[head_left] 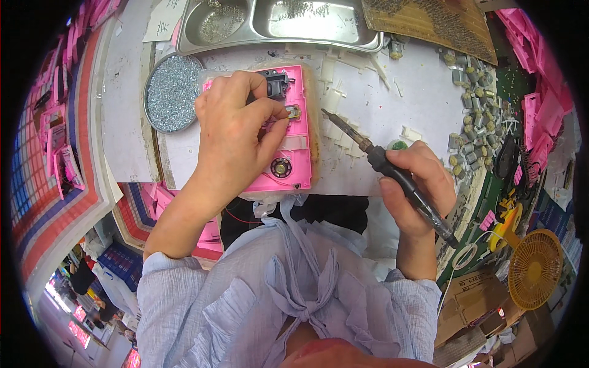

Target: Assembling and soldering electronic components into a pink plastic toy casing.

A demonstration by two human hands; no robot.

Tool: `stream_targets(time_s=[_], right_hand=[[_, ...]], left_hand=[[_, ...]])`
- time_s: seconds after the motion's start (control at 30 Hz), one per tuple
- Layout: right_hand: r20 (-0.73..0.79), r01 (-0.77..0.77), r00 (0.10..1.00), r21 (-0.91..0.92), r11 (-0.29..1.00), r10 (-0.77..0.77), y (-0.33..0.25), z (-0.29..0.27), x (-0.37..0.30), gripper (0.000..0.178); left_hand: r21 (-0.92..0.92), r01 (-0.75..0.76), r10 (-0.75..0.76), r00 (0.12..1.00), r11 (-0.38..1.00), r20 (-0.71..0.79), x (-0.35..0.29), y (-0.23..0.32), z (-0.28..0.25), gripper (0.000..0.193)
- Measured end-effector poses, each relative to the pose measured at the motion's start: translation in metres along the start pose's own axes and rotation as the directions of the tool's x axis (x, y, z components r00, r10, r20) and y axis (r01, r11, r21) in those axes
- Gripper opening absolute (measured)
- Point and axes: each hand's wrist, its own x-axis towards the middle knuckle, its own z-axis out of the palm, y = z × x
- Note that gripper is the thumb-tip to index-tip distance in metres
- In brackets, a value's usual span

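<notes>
A pink plastic casing lies on the bench in front of me. It holds a black mechanism near its far end and a small round speaker near its close end. My left hand is over the casing, thumb and fingertips pinched together beside a small metal-and-yellow part. What the fingertips hold is hidden. My right hand grips a black-handled soldering iron. Its tip points up and left, just right of the casing and apart from it.
A round tin of small metal pieces stands left of the casing. At the back are a steel compartment tray and a brown board with tiny parts. Many small motors lie right, white plastic pieces nearer; a yellow fan stands lower right.
</notes>
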Motion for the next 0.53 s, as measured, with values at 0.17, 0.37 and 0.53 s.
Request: stream_targets(time_s=[0.17, 0.37, 0.53], right_hand=[[0.009, -0.013, 1.000, -0.018, 1.000, 0.013, 0.000, -0.001, 0.000, 0.035], [0.027, 0.005, 1.000, -0.025, 1.000, -0.004, 0.003, 0.004, 0.004, 0.034], [0.041, -0.001, 0.999, -0.040, 0.999, 0.003, 0.007, 0.013, 0.007, 0.034]], left_hand=[[0.005, -0.004, 0.004, 1.000, 1.000, 0.009, -0.001, -0.001, -0.001, 0.013], [0.012, -0.005, 0.005, 1.000, 1.000, -0.001, 0.001, 0.000, 0.001, 0.013], [0.046, 0.016, -0.015, 1.000, 0.999, -0.010, 0.002, 0.003, 0.003, 0.012]])
